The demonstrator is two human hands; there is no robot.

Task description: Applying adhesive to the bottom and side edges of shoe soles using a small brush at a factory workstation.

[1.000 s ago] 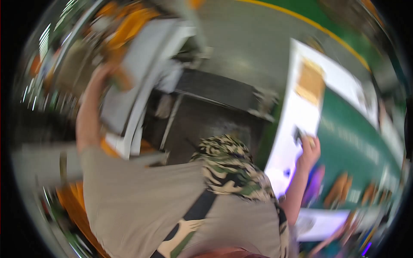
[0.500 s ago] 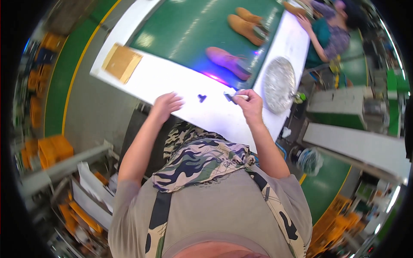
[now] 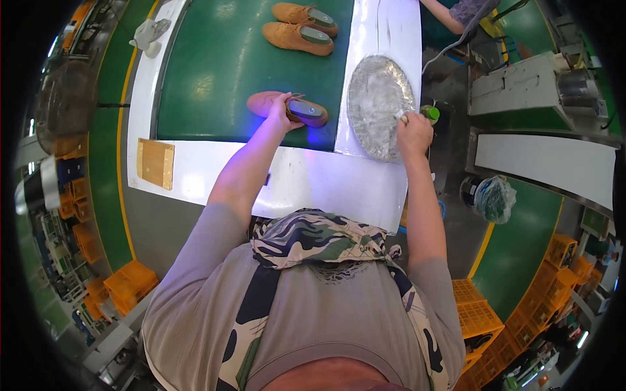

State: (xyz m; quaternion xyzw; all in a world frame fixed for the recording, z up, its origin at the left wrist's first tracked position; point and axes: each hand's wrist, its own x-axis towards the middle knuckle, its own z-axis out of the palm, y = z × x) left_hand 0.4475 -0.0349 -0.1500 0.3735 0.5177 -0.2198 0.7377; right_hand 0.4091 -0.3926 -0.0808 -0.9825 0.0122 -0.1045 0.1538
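Note:
My left hand (image 3: 279,115) is closed on a brown lace-up shoe (image 3: 313,115) that lies on the green belt (image 3: 208,85), its toe to the left. The fingers grip it across the laces. My right hand (image 3: 415,135) is closed at the right rim of a round, plastic-wrapped tray (image 3: 372,91). A bit of pale handle shows at its fingers; it looks like a small brush, mostly hidden by the hand. Beyond my left hand, a pair of matching brown shoes (image 3: 298,38) lies on the belt.
A flat brown cardboard piece (image 3: 155,164) lies on the white table edge (image 3: 313,176). A small dark object (image 3: 267,178) is partly behind my left forearm. A green-capped bottle (image 3: 430,113) stands beside the tray. At the upper right, a co-worker's arm (image 3: 443,14) shows.
My left hand has moved from above the white edge onto the shoe and closed on it. My right hand has moved right with its tool to the tray. The view has turned.

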